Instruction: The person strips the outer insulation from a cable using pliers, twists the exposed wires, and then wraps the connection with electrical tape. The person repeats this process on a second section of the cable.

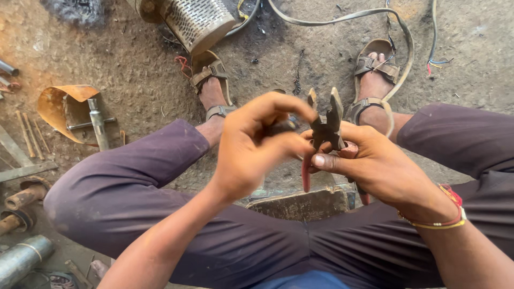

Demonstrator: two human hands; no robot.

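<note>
Dusty workshop ground (134, 69), strewn with scrap, frames a person squatting in dark purple trousers (123, 198) and strapped sandals. At far left lie metal pipes (21, 259) and thin rods; beside them a curled sheet of rusty orange metal (61, 104) holds a steel cylinder with a cross handle (98, 126). A perforated metal drum (195, 21) rests at the top, near the sandalled foot (213, 88) below it.

Between the knees, the left hand (249, 147) is raised, palm away, its fingers curled and pinched around a small dark part (281, 127) that is mostly hidden, held just beside the tool. The right hand (377, 163), with red and yellow threads at the wrist, closes around combination pliers (326, 128) with red grips, thumb pressed across the pivot, the jaws pointing up and standing slightly parted. A worn wooden block (302, 203) sits below the hands. A flat grey strap (375, 32) and loose wires (435, 53) trail at upper right.

The work appears to be at the lining-up stage, the part being brought to the jaws; seating it squarely would seem to call for a steady left hand before any squeeze.
</note>
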